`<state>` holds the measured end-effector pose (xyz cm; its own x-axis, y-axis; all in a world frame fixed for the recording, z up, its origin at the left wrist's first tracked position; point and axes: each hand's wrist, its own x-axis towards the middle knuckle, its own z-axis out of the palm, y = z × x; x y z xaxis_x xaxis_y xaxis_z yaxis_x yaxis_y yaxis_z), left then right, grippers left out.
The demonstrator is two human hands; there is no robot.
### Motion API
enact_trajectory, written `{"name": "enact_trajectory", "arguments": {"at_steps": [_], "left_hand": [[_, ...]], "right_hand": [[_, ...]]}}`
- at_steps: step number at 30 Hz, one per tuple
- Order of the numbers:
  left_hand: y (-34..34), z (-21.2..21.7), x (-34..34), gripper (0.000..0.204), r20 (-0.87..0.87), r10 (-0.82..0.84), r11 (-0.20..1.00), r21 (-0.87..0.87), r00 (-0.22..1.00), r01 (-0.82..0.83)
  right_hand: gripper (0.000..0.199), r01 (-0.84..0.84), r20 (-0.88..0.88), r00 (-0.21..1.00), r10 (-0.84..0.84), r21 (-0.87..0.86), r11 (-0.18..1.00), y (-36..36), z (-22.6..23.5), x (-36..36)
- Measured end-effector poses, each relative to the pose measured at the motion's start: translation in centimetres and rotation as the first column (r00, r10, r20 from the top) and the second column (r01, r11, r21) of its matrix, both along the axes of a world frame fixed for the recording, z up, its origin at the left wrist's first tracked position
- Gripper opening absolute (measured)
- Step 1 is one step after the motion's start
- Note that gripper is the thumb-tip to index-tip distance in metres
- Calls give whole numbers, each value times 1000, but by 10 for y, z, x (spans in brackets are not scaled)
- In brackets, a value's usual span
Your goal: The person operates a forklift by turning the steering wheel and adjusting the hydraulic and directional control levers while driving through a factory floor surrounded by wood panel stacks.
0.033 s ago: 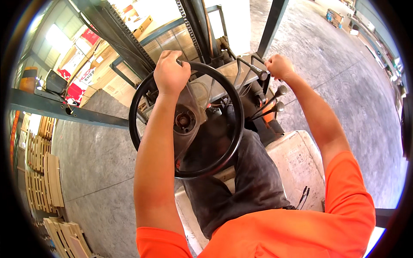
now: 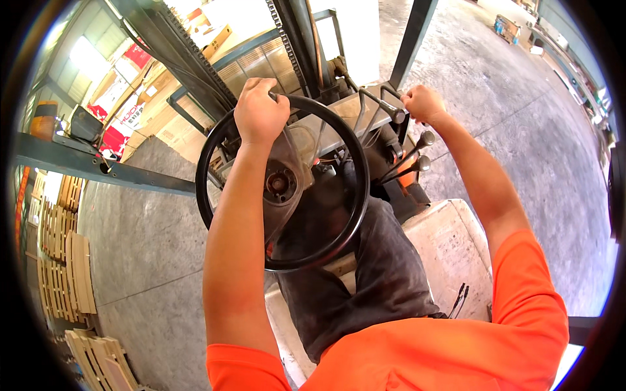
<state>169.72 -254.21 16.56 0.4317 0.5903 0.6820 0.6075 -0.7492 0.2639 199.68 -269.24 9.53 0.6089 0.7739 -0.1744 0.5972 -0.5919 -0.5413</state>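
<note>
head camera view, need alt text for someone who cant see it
Seen from above, a person in an orange shirt sits in a forklift, left hand gripping the top of the round black steering wheel and right hand closed on a thin metal control lever. Stacked wooden pallets stand on the grey concrete floor at left.

I am sitting in a forklift inside a warehouse, looking over its black steering wheel and knobbed control levers at the lifting mast with its chains. Bare grey concrete floor is stretching out around me. Wooden pallets are standing in stacks along my left, and cardboard boxes are sitting beyond the mast.
</note>
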Motion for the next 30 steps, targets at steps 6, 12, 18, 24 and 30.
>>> {"name": "enact_trajectory", "arguments": {"at_steps": [6, 12, 18, 24, 30], "left_hand": [[-5, 3, 4, 27, -5, 13, 999, -35, 1000, -13], [-9, 11, 5, 29, -13, 17, 995, -99, 1000, -18], [-10, 9, 4, 27, -4, -15, 999, -48, 1000, 14], [-7, 10, 5, 27, -9, -27, 999, -33, 1000, 26], [-8, 11, 5, 27, -26, -23, 999, -32, 999, 22]], "right_hand": [[32, 4, 18, 1000, -4, 14, 1000, -2, -1, 3], [29, 20, 18, 1000, -21, 67, 998, 5, 1, 4], [28, -10, 4, 1000, 10, 72, 997, 7, 2, 13], [29, -19, 142, 990, 3, 112, 994, -28, -23, 3], [27, 14, 113, 993, -34, 179, 984, -43, -32, -7]]}}
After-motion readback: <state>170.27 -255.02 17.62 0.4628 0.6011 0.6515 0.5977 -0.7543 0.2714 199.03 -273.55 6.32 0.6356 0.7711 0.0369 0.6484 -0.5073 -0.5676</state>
